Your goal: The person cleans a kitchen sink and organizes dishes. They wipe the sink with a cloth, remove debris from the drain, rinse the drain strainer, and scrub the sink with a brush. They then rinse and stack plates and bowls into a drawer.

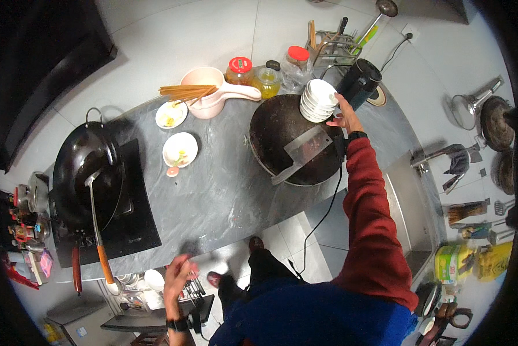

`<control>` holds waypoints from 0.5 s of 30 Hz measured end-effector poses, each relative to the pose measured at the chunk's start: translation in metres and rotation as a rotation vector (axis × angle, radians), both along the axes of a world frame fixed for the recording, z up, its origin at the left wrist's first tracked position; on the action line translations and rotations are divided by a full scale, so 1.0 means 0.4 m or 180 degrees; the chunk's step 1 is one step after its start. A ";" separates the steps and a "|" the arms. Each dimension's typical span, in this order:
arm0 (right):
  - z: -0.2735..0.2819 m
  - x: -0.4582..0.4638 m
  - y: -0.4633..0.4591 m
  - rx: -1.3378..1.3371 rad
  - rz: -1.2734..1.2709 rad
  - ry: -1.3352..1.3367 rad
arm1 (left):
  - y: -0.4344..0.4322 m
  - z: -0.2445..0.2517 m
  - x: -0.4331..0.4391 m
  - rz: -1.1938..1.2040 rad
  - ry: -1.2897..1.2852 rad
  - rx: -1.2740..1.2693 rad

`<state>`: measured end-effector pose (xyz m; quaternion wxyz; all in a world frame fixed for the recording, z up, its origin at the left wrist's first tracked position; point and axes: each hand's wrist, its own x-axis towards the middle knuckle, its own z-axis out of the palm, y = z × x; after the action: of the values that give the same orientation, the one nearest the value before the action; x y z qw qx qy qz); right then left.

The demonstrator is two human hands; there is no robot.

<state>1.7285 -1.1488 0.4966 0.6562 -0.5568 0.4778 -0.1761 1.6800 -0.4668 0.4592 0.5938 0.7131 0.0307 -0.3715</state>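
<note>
A stack of several white bowls (319, 101) stands at the back edge of a dark round chopping board (269, 125). My right hand (346, 114) is at the stack's right side, fingers spread; fingertips are close to or touching the bowls. In front of the stack a cleaver (307, 147) lies flat on the board, its handle towards me. My left hand (181, 272) is in the air by the counter's front edge, fingers loosely bent, with nothing seen in it. Below it, a pulled-out drawer holds white dishes (154, 280).
A wok (86, 168) with a wooden-handled spatula (95, 225) sits on the left cooktop (144, 233). Two small dishes (171, 114) with chopped food, a pink ladle-pot (205, 110) with chopsticks, lidded jars (240, 71) and a black kettle (358, 84) stand on the counter. The sink (406, 212) is right.
</note>
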 end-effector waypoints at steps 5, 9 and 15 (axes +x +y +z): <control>-0.057 0.040 -0.079 0.0400 0.0716 0.0135 | -0.484 0.088 0.164 -0.1385 -0.0412 -0.1301; -0.070 0.040 -0.097 0.0838 0.1143 -0.0196 | -0.853 0.092 0.258 -0.1408 -0.0025 -0.1865; -0.056 0.028 -0.061 0.0818 0.0755 -0.0352 | -1.240 0.042 0.357 -0.0661 0.0735 -0.1552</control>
<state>1.7398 -1.1733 0.4740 0.7634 -0.5103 0.3906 -0.0654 1.8228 -0.9629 0.4761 0.6991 0.5016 -0.0653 -0.5054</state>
